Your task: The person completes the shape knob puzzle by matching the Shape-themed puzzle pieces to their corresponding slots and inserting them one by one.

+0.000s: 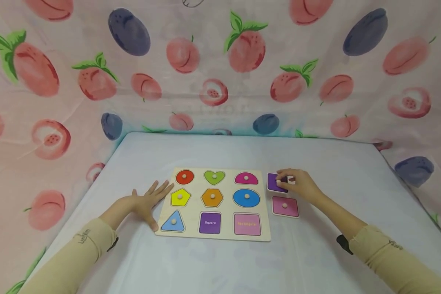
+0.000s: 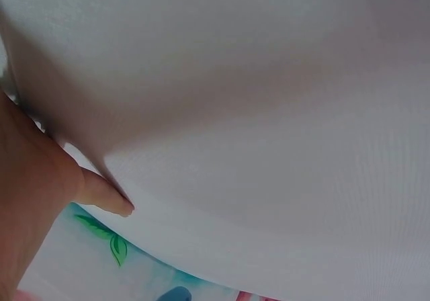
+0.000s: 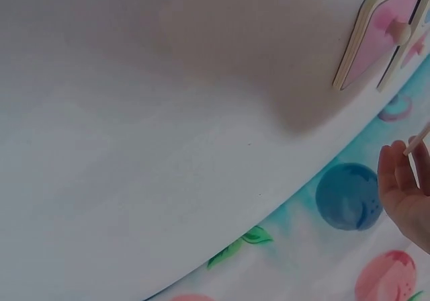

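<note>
On the white table (image 1: 316,253), right of the pale wooden puzzle board (image 1: 214,203), the right hand (image 1: 302,184) pinches the knob of the purple square wooden piece (image 1: 275,182). Seven shapes sit seated; the "Square" recess (image 1: 210,223) and "Rectangular" recess (image 1: 247,224) remain empty. A pink rectangular piece (image 1: 285,206) lies flat, long axis left-right. The left hand (image 1: 149,201) rests flat, fingers spread, touching the board's edge.

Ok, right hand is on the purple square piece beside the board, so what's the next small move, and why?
Probably lift the purple square piece and carry it left to the empty purple slot marked Square. The right hand already pinches its knob, that slot and the pink one marked Rectangular are the only open ones, and the left hand lies flat steadying the board.
</note>
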`<state>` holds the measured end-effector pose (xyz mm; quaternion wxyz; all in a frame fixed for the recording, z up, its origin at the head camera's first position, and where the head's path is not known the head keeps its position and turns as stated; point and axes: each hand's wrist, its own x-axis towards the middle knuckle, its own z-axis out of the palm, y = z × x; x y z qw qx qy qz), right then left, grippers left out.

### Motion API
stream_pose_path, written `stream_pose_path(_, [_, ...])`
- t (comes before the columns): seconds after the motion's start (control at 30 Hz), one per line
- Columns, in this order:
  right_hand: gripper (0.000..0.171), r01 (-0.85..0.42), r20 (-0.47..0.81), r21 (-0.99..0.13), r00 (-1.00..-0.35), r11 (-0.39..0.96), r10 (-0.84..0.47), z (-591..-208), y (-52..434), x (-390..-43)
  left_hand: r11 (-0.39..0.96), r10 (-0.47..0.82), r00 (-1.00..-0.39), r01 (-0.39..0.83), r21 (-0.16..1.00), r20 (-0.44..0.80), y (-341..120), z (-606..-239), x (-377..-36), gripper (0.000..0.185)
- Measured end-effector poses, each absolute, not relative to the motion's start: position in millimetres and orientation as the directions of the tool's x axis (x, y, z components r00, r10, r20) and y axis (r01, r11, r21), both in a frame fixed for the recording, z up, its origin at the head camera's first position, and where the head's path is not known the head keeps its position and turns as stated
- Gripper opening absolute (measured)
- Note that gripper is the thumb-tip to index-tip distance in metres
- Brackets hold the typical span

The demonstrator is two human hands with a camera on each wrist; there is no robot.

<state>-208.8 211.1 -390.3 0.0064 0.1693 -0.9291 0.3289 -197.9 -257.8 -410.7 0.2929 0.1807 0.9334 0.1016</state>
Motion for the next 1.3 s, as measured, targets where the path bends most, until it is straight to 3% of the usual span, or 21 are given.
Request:
stream_pose_path(0.53, [0.014, -0.334, 0.125, -0.641, -0.934, 0.691, -0.335, -393, 186, -195, 0.914, 0.395, -0.766, 0.27, 0.303, -0.507, -258, -415, -196, 0.136])
stream_pose_path(1.3, [0.011, -0.466, 0.178, -0.644, -0.863, 0.607, -0.473, -384, 141, -187, 0.917, 0.394, -0.755, 0.283, 0.281, -0.524, -259, -413, -201, 0.138])
